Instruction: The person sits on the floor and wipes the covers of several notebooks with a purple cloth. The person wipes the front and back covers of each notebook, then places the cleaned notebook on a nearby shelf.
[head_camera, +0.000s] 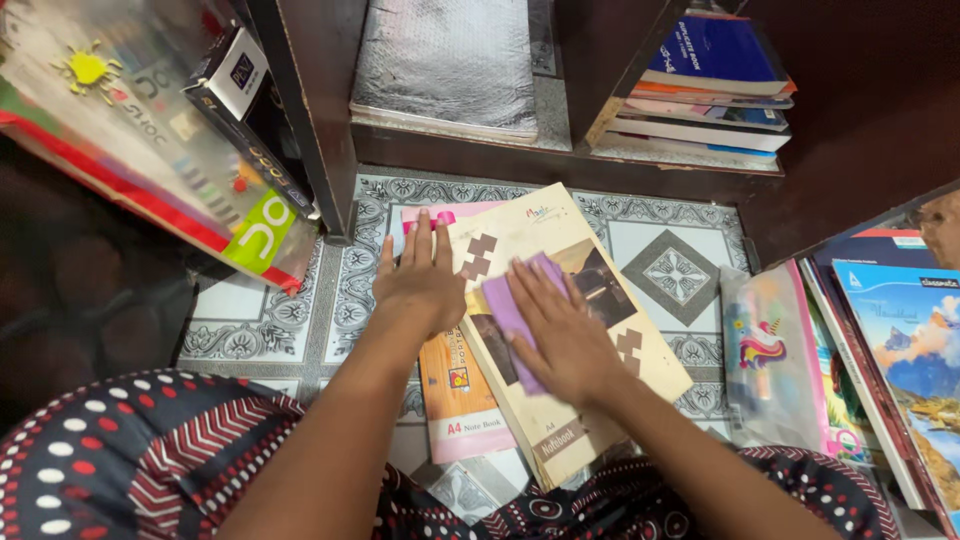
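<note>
Hands work low over a beige notebook (560, 330) that lies slanted on the patterned tile floor (300, 310). The right hand (562, 335) lies flat on the cover with its fingers spread, pressing a folded purple cloth (515, 310) against the book; the cloth shows from under the palm toward the book's left edge. The left hand (418, 280) rests open, fingers together and stretched out, just beside the beige notebook's upper left corner, on a pink-covered book (425, 215) that sticks out from beneath it. An orange and pink notebook (460, 400) also lies under the beige notebook, showing at its lower left side. Right of the beige notebook, near but apart, sits a clear pouch with a unicorn picture (765, 365), and beyond that a row of blue-covered books (900, 340). Above the beige notebook stands a dark wooden shelf (320, 130) holding a silver quilted sheet (445, 60) and a stack of notebooks (705, 100). Left of the beige notebook, well apart, plastic-wrapped colourful packs (150, 130) lean against the shelf. The person's dotted dark dress (150, 450) fills the near edge.
</note>
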